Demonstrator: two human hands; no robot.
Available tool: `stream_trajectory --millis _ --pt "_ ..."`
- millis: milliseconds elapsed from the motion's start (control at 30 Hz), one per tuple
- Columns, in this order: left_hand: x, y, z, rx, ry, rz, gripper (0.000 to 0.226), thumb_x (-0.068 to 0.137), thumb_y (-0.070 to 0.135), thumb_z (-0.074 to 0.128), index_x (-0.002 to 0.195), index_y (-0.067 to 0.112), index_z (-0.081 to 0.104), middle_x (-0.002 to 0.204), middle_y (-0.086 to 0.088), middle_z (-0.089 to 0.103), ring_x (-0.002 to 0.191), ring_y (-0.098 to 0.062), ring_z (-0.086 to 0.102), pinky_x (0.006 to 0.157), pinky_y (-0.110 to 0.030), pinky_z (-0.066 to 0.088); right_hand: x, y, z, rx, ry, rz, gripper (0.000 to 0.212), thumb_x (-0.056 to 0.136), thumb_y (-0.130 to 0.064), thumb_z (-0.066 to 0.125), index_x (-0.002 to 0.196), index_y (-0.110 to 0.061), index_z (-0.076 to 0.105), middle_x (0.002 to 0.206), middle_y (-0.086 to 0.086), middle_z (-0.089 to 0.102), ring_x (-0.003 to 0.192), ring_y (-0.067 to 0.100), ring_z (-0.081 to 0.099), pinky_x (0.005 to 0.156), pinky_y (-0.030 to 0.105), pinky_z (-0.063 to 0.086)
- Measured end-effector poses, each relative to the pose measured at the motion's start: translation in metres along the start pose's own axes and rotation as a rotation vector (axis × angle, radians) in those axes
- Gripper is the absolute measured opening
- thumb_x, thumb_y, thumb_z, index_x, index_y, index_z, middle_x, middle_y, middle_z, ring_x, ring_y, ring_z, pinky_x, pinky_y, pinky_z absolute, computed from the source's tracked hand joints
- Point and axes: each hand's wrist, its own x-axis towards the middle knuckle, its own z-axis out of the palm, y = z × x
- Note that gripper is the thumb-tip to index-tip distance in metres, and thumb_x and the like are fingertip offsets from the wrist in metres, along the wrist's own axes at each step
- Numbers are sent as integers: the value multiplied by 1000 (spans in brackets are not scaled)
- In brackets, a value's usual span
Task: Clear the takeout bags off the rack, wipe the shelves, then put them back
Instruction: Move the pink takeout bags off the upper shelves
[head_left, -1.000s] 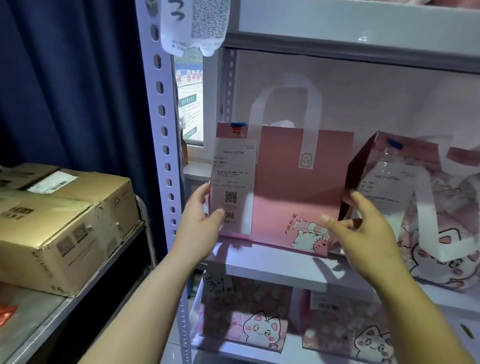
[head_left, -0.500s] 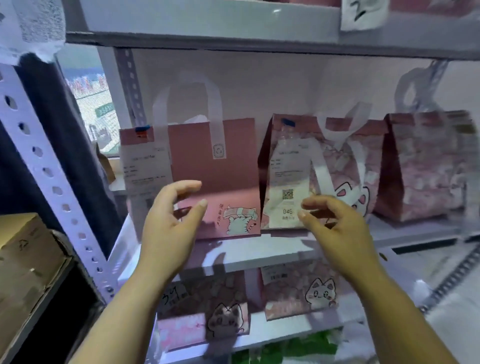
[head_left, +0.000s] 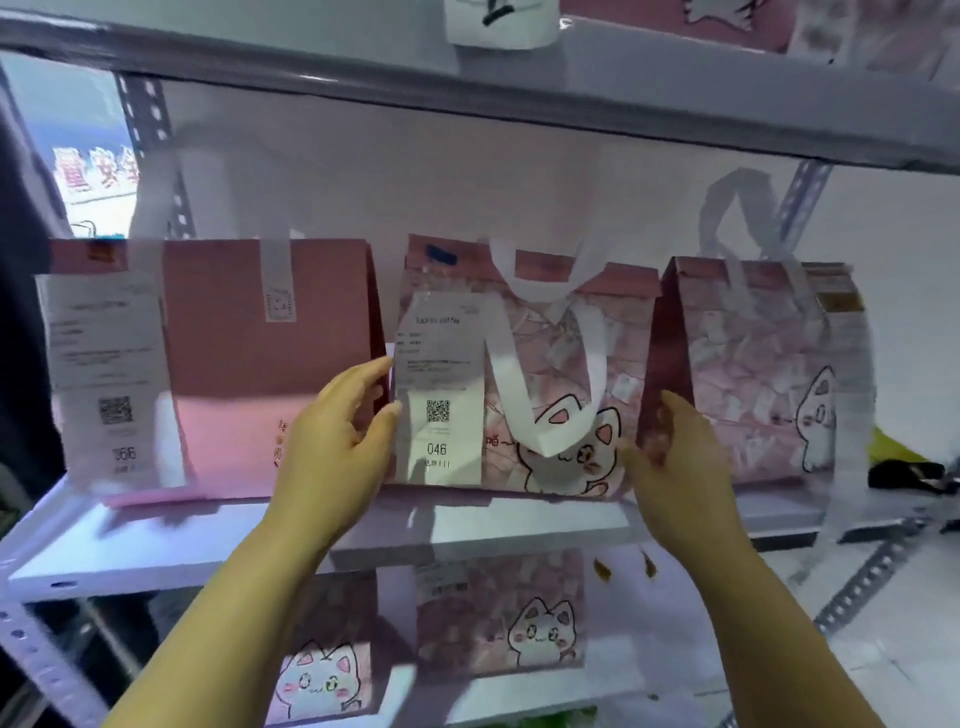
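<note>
Three pink takeout bags stand on the white middle shelf (head_left: 156, 540) of the rack. The left bag (head_left: 249, 374) is plain pink with a receipt numbered 366. The middle bag (head_left: 550, 395) has a cat print, white handles and a receipt numbered 046. The right bag (head_left: 748, 374) also has a cat print. My left hand (head_left: 337, 441) grips the middle bag's left edge, thumb on the front by the receipt. My right hand (head_left: 680, 467) grips its right edge, with the fingers tucked into the gap beside the right bag.
Two more cat-print bags (head_left: 498, 618) (head_left: 322, 670) stand on the shelf below. The upper shelf (head_left: 467, 88) hangs close over the bag handles and carries a paper label (head_left: 501, 21). A perforated rack post (head_left: 41, 665) runs at lower left. A yellow and black object (head_left: 898, 462) lies at far right.
My view and both hands have shifted right, from the plain pink bag to the middle cat-print bag. The hands now close on its two sides.
</note>
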Motion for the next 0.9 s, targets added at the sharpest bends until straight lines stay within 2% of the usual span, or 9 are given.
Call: stream_trajectory --millis 100,200,267,433,533,600,667,800,900 --pt "-2 1 9 62 32 -19 42 91 16 55 131 30 51 107 37 49 92 19 52 71 -1 39 10 12 3 11 -147 -30 64 91 -13 55 147 -19 25 142 7 42 127 24 44 106 36 35" --pt "-1 1 13 66 42 -55 43 92 10 52 132 25 51 104 38 48 88 32 44 72 4 36 15 19 4 56 -261 -63 66 91 -8 50 147 -25 20 142 3 44 129 22 44 107 46 37" --pt "0 2 14 22 49 -71 44 92 4 50 131 23 52 109 30 54 91 31 45 75 4 37 18 22 2 77 -271 -70 65 93 -8 48 148 -26 18 143 2 43 129 21 43 107 46 37" --pt "-2 5 15 -31 36 -99 44 92 3 46 126 30 55 107 34 56 103 9 55 80 -24 48 25 24 -2 80 -274 -105 63 92 -10 51 147 -25 23 141 4 45 127 23 46 105 47 39" --pt "-3 6 15 -17 51 -98 42 92 4 49 125 29 56 108 33 56 101 13 55 80 -20 47 24 21 -2 108 -280 -107 59 91 -13 53 144 -24 28 133 1 54 118 19 53 100 43 44" --pt "-3 6 14 -12 73 -102 38 91 9 53 123 28 58 110 26 60 99 14 54 77 -16 45 24 19 -3 168 -269 -89 56 90 -15 58 140 -23 35 120 -3 62 106 12 60 94 37 49" --pt "-3 6 12 -12 99 -114 32 90 14 57 119 28 60 110 17 63 97 11 56 74 -14 45 26 19 -6 110 -242 -106 51 87 -23 61 134 -21 42 116 -1 62 102 14 61 92 40 50" --pt "-4 11 5 34 108 -63 23 88 20 59 109 29 63 104 16 63 90 8 59 65 -12 43 23 17 -18 -18 -92 -152 42 84 -29 65 123 -21 53 109 -3 60 93 13 56 77 27 41" --pt "-3 20 2 103 87 15 19 88 21 59 105 26 65 100 17 62 88 6 59 66 -11 43 13 13 -29 -64 5 -185 36 84 -26 66 118 -21 58 104 -6 58 87 11 53 76 27 38"
